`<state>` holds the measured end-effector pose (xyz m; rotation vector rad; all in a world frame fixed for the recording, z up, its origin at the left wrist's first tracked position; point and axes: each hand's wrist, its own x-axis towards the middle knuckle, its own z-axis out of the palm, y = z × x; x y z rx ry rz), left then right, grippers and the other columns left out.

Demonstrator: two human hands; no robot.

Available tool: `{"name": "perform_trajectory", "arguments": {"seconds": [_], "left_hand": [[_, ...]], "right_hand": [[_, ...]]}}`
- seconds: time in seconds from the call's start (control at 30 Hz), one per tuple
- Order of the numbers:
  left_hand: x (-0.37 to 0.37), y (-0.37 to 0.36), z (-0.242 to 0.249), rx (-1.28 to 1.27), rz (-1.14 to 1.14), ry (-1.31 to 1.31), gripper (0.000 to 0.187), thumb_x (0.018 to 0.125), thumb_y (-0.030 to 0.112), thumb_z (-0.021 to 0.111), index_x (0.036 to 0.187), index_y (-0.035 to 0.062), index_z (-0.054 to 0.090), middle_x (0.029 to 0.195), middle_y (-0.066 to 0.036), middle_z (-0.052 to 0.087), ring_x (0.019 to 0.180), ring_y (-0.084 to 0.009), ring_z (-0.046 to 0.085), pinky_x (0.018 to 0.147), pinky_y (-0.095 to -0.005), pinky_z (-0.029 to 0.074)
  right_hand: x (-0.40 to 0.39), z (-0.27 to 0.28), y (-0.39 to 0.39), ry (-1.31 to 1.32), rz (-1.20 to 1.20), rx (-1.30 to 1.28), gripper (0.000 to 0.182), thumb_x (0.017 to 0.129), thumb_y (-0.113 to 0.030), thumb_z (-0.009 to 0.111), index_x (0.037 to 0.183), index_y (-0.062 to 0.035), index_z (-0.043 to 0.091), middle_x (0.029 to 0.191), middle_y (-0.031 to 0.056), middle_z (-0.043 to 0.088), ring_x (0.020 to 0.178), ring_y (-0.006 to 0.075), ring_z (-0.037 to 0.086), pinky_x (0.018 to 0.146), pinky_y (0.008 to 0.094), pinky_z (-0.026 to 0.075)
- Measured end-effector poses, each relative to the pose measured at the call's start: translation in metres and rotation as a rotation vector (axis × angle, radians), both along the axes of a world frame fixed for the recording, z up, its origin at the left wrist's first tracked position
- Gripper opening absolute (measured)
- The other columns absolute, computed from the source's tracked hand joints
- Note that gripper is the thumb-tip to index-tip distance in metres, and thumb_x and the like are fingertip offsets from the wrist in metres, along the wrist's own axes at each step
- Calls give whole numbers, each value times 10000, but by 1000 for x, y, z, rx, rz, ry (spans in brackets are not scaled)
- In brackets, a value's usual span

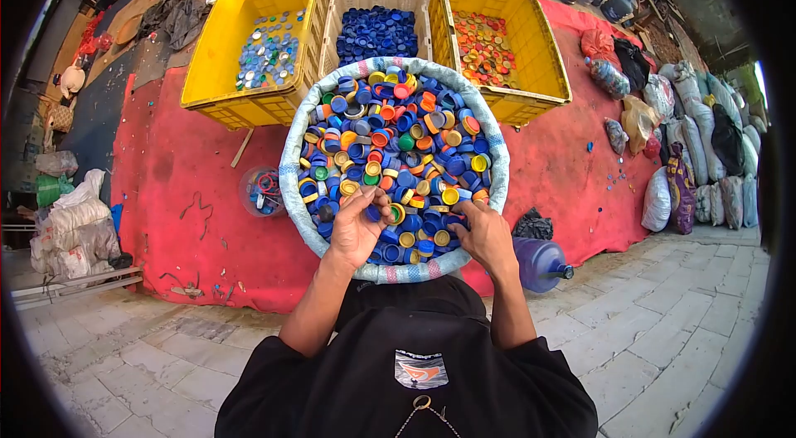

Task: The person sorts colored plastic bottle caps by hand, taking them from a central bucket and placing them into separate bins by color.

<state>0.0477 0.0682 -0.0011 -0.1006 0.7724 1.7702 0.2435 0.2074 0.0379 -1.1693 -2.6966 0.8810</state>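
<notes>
A wide round basin with a cloth-wrapped rim [292, 181] sits in front of me, heaped with plastic bottle caps [406, 142], mostly blue, with yellow, orange and some green. Over the near left part of the heap is my left hand [356, 232], palm turned up and fingers curled around a dark blue bottle cap [373, 212]. My right hand [485, 237] reaches down at the near right side, its bent fingers touching the caps. What lies between those fingertips is hidden.
Beyond the basin stand a yellow crate [220, 40] with pale caps, a whitish crate [330, 32] with blue caps and another yellow crate [543, 65] with orange-red caps. A water jug [541, 264] lies right; a small tub [264, 191] sits left. Stuffed sacks [695, 148] line the right.
</notes>
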Motion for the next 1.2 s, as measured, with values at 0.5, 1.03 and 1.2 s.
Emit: {"name": "perform_trajectory", "arguments": {"seconds": [0.5, 1.03, 1.2], "left_hand": [[54, 29, -3, -306, -177, 1617, 307, 748, 41, 746, 1029, -4, 630, 926, -118, 648, 678, -240, 596, 617, -325, 483], [69, 47, -6, -464, -374, 1747, 274, 818, 49, 652, 1085, -4, 622, 975, -174, 653, 882, -344, 647, 746, -414, 515], [60, 48, -3, -369, -267, 1509, 225, 862, 61, 628, 1073, -19, 641, 804, -102, 623, 754, -212, 606, 669, -338, 486]], "right_hand": [[5, -6, 26, 408, -200, -304, 202, 801, -129, 731, 846, 20, 602, 721, 84, 593, 641, 167, 572, 590, 328, 461], [37, -22, 36, 1107, -494, -1645, 279, 817, -200, 550, 1062, -68, 553, 951, 57, 605, 822, 193, 585, 757, 344, 502], [34, -21, 41, 1094, -446, -1648, 315, 816, -178, 548, 1106, -56, 560, 1041, 96, 625, 915, 242, 612, 814, 375, 510]]}}
